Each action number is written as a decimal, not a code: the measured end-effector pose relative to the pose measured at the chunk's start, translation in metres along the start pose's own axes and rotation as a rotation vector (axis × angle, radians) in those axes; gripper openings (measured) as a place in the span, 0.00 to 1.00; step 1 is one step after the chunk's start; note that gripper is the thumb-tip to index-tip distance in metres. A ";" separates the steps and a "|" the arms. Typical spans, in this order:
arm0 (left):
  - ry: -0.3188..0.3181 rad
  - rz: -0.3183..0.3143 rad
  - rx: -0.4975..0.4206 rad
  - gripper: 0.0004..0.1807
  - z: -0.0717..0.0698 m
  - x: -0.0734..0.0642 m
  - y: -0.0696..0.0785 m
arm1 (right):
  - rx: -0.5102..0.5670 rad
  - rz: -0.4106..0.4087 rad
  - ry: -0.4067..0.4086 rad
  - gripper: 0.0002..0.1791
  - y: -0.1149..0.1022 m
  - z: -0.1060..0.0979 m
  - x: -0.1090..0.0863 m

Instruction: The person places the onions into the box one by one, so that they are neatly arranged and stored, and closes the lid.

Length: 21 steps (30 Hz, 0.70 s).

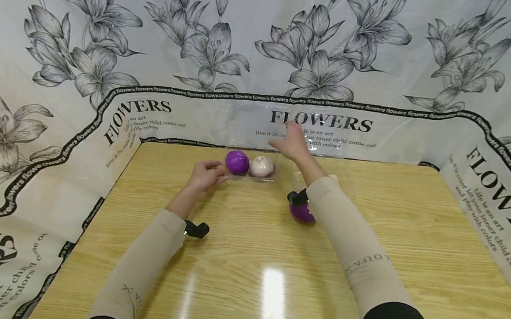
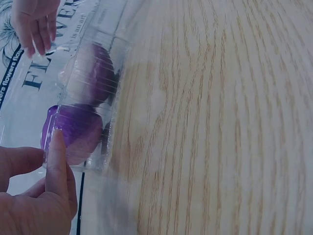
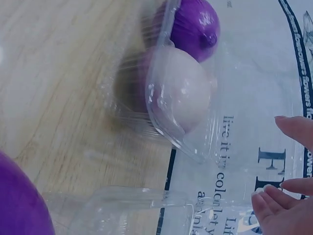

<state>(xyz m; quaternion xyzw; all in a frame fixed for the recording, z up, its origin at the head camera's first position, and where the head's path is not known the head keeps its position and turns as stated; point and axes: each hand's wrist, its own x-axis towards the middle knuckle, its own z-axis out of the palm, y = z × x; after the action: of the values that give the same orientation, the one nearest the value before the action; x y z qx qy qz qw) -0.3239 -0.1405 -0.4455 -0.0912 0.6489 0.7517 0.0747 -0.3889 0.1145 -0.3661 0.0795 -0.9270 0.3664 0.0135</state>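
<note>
A clear plastic clamshell container (image 1: 263, 176) at the back of the table holds a glossy purple onion-shaped item (image 1: 236, 162) and a whitish one with a purple side (image 1: 262, 167), side by side. At its left end, my left hand (image 1: 203, 176) pinches the edge between thumb and index finger; the left wrist view shows this closely. My right hand (image 1: 292, 143) is raised behind and right of the container, near its upright clear lid, fingers spread apart. The right wrist view shows nothing between those fingers (image 3: 266, 205).
Right of the filled container lies a second clear container (image 1: 341, 186), its raised lid (image 1: 322, 134) against the curtain. Another purple item (image 1: 302, 213) rests in front, partly hidden by the right wrist's camera. A flower-printed curtain (image 1: 222, 119) bounds the wooden table (image 1: 240, 238).
</note>
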 end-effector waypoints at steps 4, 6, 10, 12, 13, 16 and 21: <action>-0.003 -0.001 -0.005 0.26 0.000 0.000 0.001 | 0.038 0.018 -0.005 0.48 0.004 -0.005 0.004; -0.002 -0.001 -0.004 0.25 0.000 0.000 0.001 | 0.062 0.022 -0.009 0.47 0.005 -0.006 0.005; -0.001 -0.001 -0.008 0.25 0.000 -0.001 0.000 | 0.092 0.031 -0.023 0.48 0.006 -0.003 0.005; -0.003 0.001 -0.008 0.25 -0.001 -0.001 0.000 | 0.092 0.034 -0.026 0.48 0.006 -0.002 0.006; -0.004 0.002 -0.012 0.26 -0.001 0.000 0.000 | 0.091 0.036 -0.027 0.48 0.007 -0.001 0.007; -0.006 0.008 -0.012 0.26 0.000 0.000 -0.001 | 0.089 0.036 -0.030 0.48 0.006 0.000 0.009; -0.006 0.002 -0.017 0.26 0.000 0.001 0.000 | 0.099 0.041 -0.036 0.48 0.006 0.002 0.012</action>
<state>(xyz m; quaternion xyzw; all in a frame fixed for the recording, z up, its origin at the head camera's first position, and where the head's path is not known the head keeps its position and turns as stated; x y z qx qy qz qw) -0.3245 -0.1410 -0.4458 -0.0889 0.6425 0.7574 0.0748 -0.4016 0.1160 -0.3705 0.0677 -0.9093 0.4103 -0.0144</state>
